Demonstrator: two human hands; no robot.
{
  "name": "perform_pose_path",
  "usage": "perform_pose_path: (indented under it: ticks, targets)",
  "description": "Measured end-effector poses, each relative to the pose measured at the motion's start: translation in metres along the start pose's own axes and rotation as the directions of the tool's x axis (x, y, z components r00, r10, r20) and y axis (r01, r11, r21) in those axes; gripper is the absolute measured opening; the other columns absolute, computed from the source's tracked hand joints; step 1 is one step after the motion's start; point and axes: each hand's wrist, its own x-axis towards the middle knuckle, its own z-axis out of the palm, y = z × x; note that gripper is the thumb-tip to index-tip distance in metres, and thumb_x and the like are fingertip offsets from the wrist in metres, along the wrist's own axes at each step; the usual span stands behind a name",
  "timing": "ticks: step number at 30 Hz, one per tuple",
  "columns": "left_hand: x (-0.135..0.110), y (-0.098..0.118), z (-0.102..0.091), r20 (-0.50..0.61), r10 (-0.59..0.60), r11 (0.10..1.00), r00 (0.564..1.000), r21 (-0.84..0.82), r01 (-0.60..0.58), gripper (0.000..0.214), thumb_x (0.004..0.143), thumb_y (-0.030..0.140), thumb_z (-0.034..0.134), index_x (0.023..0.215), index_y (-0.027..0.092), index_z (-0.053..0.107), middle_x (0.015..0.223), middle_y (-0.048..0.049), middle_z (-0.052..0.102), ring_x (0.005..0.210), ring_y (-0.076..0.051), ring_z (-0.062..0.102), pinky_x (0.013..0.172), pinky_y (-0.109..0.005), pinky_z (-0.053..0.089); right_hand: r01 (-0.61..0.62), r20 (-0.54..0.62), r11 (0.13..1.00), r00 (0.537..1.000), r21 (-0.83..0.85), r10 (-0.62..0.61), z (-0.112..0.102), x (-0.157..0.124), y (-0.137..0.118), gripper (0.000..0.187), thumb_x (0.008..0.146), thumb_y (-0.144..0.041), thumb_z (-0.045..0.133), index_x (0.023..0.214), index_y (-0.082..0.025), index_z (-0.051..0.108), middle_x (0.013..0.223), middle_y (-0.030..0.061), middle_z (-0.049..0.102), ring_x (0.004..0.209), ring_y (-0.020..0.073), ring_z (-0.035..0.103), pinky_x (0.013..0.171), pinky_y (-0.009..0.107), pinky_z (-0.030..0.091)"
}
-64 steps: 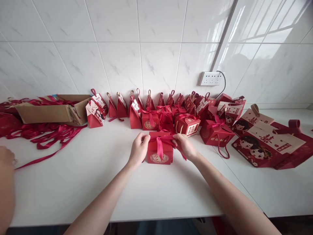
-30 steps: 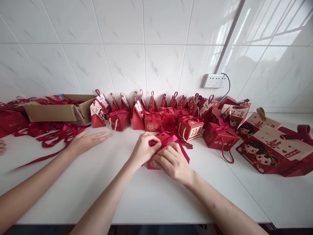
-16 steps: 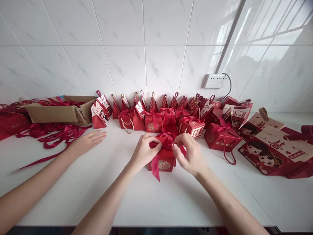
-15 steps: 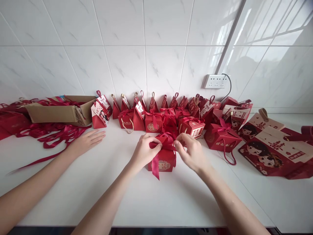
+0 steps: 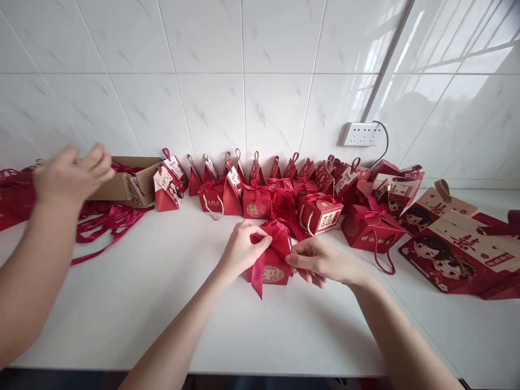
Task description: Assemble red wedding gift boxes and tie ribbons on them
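Note:
A small red gift box (image 5: 271, 269) with a gold emblem stands on the white counter (image 5: 170, 303) in front of me. A red ribbon (image 5: 260, 268) is looped over its top, and one end hangs down the front. My left hand (image 5: 242, 250) pinches a ribbon loop at the box's top left. My right hand (image 5: 320, 261) pinches the ribbon at the box's right side. Both hands are closed on the ribbon.
A row of red gift boxes and pouches (image 5: 280, 187) lines the tiled wall. Larger red boxes (image 5: 450, 246) lie at the right. A cardboard box (image 5: 125, 181) and loose red ribbons (image 5: 105, 219) lie at the left, where another person's hand (image 5: 71, 176) is raised. A wall socket (image 5: 361, 134) sits above.
The other person's hand has lifted off the counter and moved left toward the cardboard box. My right hand has dropped from the box top to its right side, still pulling ribbon.

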Motion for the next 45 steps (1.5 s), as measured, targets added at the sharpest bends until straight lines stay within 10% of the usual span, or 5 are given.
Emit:
perform_pose_path:
  ticks: [4, 7, 10, 19, 45]
  targets:
    - [-0.001, 0.002, -0.001, 0.023, -0.008, 0.999, 1.000, -0.031, 0.009, 0.012, 0.077, 0.030, 0.060, 0.070, 0.020, 0.065, 0.088, -0.0032, 0.059, 0.091, -0.020, 0.058, 0.088, -0.034, 0.045, 0.026, 0.166, 1.000, 0.986, -0.016, -0.023, -0.009, 0.001, 0.010, 0.048, 0.072, -0.062, 0.061, 0.064, -0.015, 0.060, 0.050, -0.0019, 0.053, 0.035, 0.0064, 0.043, 0.037, 0.021, 0.031]
    - [-0.002, 0.000, -0.004, 0.002, -0.017, 0.993, 1.000, -0.120, 0.017, 0.016, 0.079, 0.035, 0.058, 0.082, 0.020, 0.065, 0.097, -0.0044, 0.061, 0.094, -0.020, 0.058, 0.086, -0.033, 0.045, 0.087, -0.248, 0.996, 0.965, 0.006, -0.083, -0.012, 0.013, 0.018, 0.060, 0.071, -0.075, 0.051, 0.061, -0.016, 0.055, 0.047, -0.0036, 0.045, 0.038, 0.0072, 0.039, 0.039, 0.023, 0.029]
    - [0.000, -0.005, -0.006, -0.093, -0.081, 0.986, 0.992, -0.156, 0.066, 0.022, 0.078, 0.038, 0.057, 0.089, 0.019, 0.061, 0.102, -0.0058, 0.059, 0.092, -0.019, 0.057, 0.081, -0.030, 0.045, 0.214, -0.607, 0.976, 0.772, -0.036, -0.191, -0.005, 0.032, 0.019, 0.057, 0.072, -0.073, 0.052, 0.076, -0.016, 0.059, 0.062, -0.0012, 0.054, 0.051, 0.0096, 0.045, 0.048, 0.024, 0.035]
    - [-0.001, -0.010, -0.004, 0.020, -0.208, 0.976, 0.978, -0.067, 0.209, 0.035, 0.084, 0.048, 0.046, 0.064, 0.021, 0.038, 0.056, 0.0056, 0.041, 0.053, -0.013, 0.042, 0.053, -0.024, 0.032, 0.256, -0.663, 0.963, 0.707, -0.087, -0.247, 0.024, 0.046, 0.021, 0.043, 0.080, -0.058, 0.051, 0.063, -0.019, 0.045, 0.062, -0.0023, 0.047, 0.059, 0.0118, 0.040, 0.056, 0.025, 0.033]
    - [-0.005, -0.016, 0.014, -0.131, -0.288, 0.928, 0.949, -0.283, 0.243, 0.032, 0.084, 0.034, 0.043, 0.060, 0.022, 0.025, 0.053, 0.0065, 0.026, 0.048, -0.009, 0.027, 0.047, -0.022, 0.025, 0.366, -0.487, 0.814, 0.865, 0.451, -0.119, 0.015, 0.051, 0.048, 0.049, 0.067, -0.055, 0.069, 0.058, -0.019, 0.037, 0.057, -0.0046, 0.041, 0.051, 0.0077, 0.036, 0.051, 0.023, 0.033]
